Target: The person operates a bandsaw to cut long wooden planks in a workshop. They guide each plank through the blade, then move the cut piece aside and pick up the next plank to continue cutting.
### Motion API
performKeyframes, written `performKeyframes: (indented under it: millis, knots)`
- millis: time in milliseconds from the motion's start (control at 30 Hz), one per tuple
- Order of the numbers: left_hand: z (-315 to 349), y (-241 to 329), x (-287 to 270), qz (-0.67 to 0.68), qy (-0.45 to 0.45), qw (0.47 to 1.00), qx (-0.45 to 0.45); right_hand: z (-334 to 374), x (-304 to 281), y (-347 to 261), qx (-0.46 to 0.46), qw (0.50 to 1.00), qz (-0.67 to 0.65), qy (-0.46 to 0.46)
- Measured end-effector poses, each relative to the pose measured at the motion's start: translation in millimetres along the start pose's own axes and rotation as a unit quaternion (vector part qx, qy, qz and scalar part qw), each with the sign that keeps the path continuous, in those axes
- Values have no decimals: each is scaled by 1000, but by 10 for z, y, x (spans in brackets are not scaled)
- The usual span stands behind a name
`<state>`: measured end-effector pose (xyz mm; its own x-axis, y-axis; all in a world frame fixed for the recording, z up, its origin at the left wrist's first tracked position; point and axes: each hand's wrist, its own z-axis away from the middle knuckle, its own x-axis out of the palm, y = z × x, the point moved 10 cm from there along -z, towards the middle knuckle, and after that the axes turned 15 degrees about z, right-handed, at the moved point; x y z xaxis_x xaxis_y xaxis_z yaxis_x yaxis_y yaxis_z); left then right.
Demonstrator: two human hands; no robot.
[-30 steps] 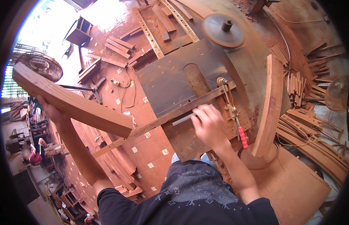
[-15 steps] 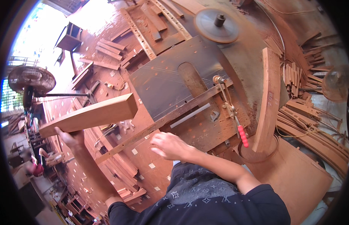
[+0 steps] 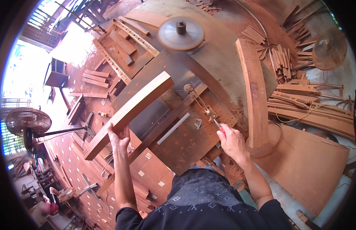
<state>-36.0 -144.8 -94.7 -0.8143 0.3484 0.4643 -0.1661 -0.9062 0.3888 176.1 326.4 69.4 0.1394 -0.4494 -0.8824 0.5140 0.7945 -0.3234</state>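
Observation:
A thick, slightly curved wooden beam (image 3: 141, 101) is in my left hand (image 3: 119, 137), which grips it from below near its left half. Its far end hangs over the dark metal plate (image 3: 143, 119) and covers part of it. My right hand (image 3: 232, 143) is closed round the red handle of a toggle clamp (image 3: 210, 114). The clamp is mounted at the right end of a long wooden bar (image 3: 162, 128). A pale strip (image 3: 173, 128) lies on the jig board (image 3: 187, 147) beside the bar.
A large circular saw blade (image 3: 193, 36), blurred as if spinning, is beyond the plate. Another curved beam (image 3: 252, 88) lies on the right, near a brown board (image 3: 300, 161). Wood offcuts (image 3: 281, 61) are piled at far right. A standing fan (image 3: 28, 124) is at left.
My left hand has carried the beam rightward, over the metal plate. My right hand has moved from near the bar to the clamp's red handle and closed on it. The view has shifted.

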Motion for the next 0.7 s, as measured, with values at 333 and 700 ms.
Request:
performKeyframes:
  millis: [333,700]
  knots:
    - [244,-761,-136,-159,99,982,-34,-51,-50,13,-7,998,-40,-49]
    - [347,-523,331,-457,-91,883,-58,-43,-2,82,-3,996,-80,-45]
